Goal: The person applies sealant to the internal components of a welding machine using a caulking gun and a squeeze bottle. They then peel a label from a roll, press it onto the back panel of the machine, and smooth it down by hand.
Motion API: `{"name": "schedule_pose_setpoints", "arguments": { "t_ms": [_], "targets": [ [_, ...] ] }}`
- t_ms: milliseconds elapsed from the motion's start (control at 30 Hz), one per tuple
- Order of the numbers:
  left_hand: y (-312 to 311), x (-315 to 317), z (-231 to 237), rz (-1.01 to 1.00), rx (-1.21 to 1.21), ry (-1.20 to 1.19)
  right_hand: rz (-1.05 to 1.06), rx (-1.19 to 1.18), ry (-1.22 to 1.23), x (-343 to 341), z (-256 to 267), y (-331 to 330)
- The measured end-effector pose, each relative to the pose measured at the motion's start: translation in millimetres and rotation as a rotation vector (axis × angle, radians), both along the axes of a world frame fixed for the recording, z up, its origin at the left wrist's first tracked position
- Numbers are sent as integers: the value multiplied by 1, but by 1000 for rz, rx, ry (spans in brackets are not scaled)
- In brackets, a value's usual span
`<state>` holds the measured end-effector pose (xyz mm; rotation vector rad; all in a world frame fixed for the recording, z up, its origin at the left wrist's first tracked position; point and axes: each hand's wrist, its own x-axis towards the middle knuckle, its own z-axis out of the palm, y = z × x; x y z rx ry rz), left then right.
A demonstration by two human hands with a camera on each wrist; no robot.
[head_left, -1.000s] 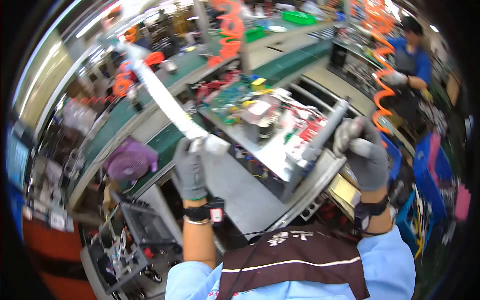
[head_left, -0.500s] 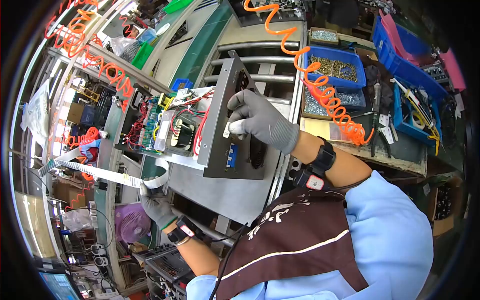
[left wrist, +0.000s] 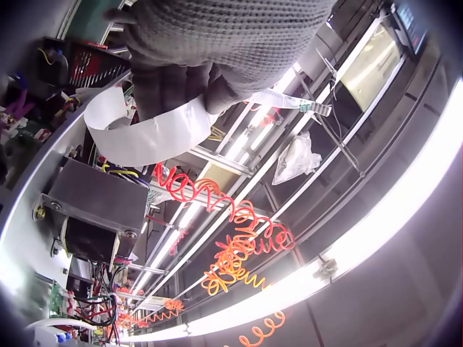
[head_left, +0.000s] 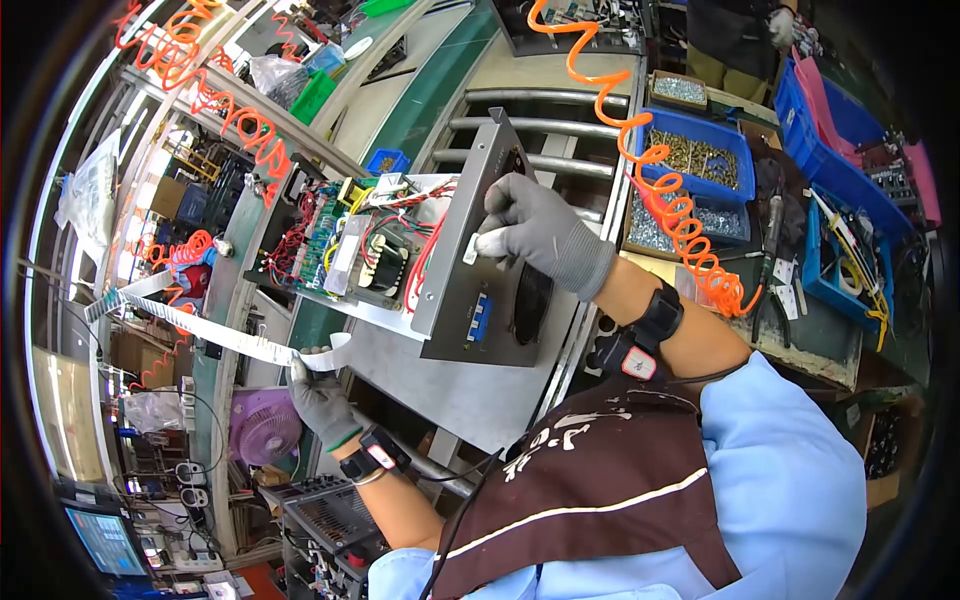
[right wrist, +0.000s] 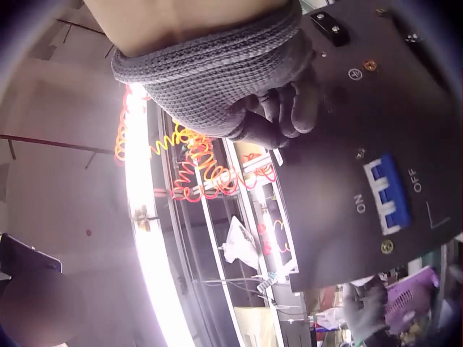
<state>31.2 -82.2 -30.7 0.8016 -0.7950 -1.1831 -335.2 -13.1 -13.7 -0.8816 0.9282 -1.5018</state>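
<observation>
A grey-gloved left hand [head_left: 325, 400] pinches a long white strip of labels [head_left: 220, 340], whose near end curls into a loop [left wrist: 148, 137] beside the fingers. The gloved right hand [head_left: 545, 235] is at the dark metal panel [head_left: 455, 300] of an open electrical unit. Between its thumb and curled fingers it holds a small white label [head_left: 471, 250] against the panel's face, near the edge. Lower on that panel is a blue breaker switch [right wrist: 391, 195] between ON and OFF markings. Behind the panel, a transformer [head_left: 382, 268], red wires and circuit boards are exposed.
The unit stands on a grey surface [head_left: 440, 400] beside metal rollers [head_left: 540, 160]. Blue bins of screws [head_left: 700, 160] sit at the right, with a coiled orange air hose [head_left: 665, 190] hanging before them. A purple fan [head_left: 268, 428] is at the left.
The head view has turned. The right hand has come from beside the unit to its panel, with a small label at the fingertips. The left hand keeps hold of the strip.
</observation>
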Motion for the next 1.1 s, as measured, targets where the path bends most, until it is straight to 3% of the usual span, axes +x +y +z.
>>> {"name": "schedule_pose_setpoints", "arguments": {
  "t_ms": [200, 333, 400, 700, 767, 1100],
  "targets": [
    [-5, 7, -4, 66, 57, 61, 35, -5, -4, -20, -8, -14],
    [-3, 4, -3, 32, -9, -30, 46, 1, 23, -21, -5, -16],
    [-4, 3, -2, 43, -21, -56, 63, 46, 139, -22, -3, -15],
    [-8, 6, -3, -34, -27, -74, 33, 71, 164, -21, 4, -14],
    [-5, -2, 2, 43, 3, -51, -4, 62, 147, -18, 2, -17],
    [-7, 4, -1, 62, 11, -52, -47, 50, 151, -17, 3, -17]
  ]
}}
